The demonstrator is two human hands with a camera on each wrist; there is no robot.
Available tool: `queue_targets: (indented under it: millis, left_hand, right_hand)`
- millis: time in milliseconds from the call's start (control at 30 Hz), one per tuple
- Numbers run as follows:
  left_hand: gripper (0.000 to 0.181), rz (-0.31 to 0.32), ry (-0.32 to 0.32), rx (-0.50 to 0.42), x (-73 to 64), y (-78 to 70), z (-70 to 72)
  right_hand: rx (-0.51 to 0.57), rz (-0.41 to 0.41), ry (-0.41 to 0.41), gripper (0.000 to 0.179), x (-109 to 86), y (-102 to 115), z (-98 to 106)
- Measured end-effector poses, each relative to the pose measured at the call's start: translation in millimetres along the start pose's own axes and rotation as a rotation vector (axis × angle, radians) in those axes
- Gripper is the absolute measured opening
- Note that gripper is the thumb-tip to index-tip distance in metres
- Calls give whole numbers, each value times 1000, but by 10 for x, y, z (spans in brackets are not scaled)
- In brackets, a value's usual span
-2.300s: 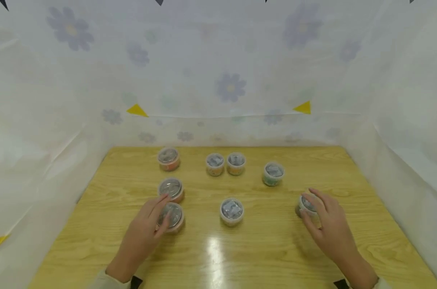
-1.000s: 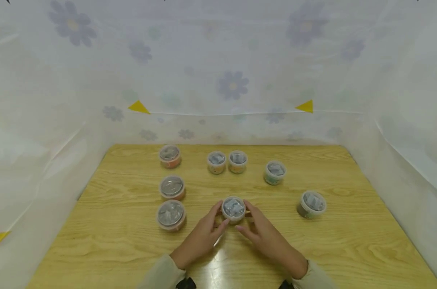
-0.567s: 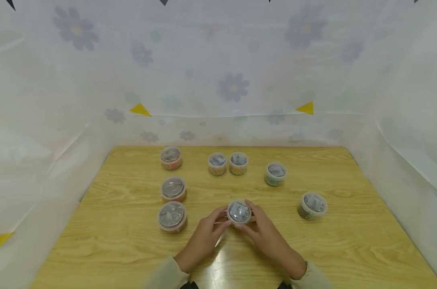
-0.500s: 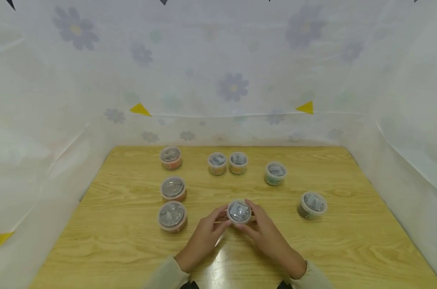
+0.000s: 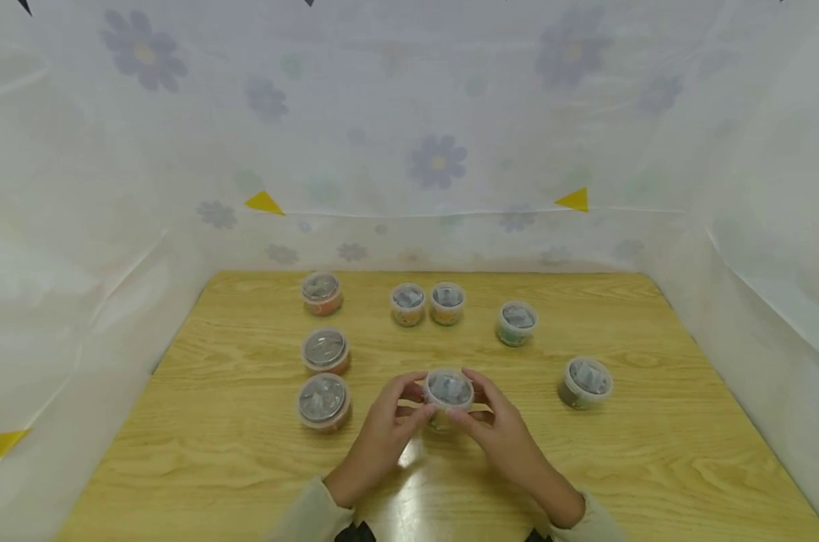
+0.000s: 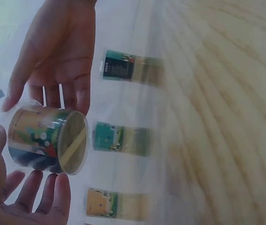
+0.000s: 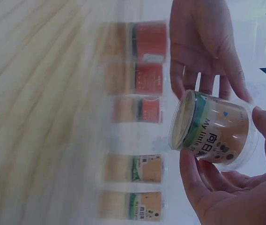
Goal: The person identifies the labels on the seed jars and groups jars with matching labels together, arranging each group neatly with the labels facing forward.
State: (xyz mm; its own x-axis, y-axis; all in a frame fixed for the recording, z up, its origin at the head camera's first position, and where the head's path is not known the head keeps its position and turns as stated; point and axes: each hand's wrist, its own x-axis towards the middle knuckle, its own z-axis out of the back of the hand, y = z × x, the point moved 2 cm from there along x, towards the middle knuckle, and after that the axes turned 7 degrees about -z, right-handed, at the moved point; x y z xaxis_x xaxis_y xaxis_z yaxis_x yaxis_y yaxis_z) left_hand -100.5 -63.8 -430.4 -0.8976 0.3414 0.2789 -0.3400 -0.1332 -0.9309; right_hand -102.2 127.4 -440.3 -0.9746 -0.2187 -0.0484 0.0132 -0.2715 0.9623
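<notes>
Both hands hold one small clear plastic tub with a lid and a grey packet under it. My left hand grips its left side, thumb at the front. On its right side my right hand grips it the same way, the thumbs close together. The tub is off the table and tilted, and its underside shows in the left wrist view. An orange label with a green band and "My little" printed on it wraps the tub. Each wrist view shows fingers of both hands around it.
Red-labelled tubs stand in a column at left. Two orange-labelled tubs stand side by side at the back. Green-labelled tubs are to the right, a darker tub nearest. White flowered sheeting encloses the wooden table.
Both hands came in from the tubs at either side to the middle tub and took hold of it. It has since been raised and tilted, so its side shows more.
</notes>
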Motion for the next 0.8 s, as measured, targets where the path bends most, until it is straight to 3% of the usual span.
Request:
queue_targets:
  millis: [200, 400, 567, 700, 800]
  left_hand:
    - [47, -16, 40, -72, -3, 149, -22]
    - [47, -28, 83, -143, -14, 99, -28]
    - [48, -23, 113, -234, -20, -81, -8]
    - [45, 10, 110, -256, -26, -289, 34]
    - [42, 14, 93, -262, -28, -343, 46]
  right_hand:
    - [104, 5, 65, 56, -26, 78, -13]
    - [189, 36, 155, 52, -62, 111, -16]
    - [247, 77, 180, 45, -77, 158, -9]
    - [259, 56, 156, 42, -77, 191, 8]
    - [259, 42, 141, 42, -81, 206, 17]
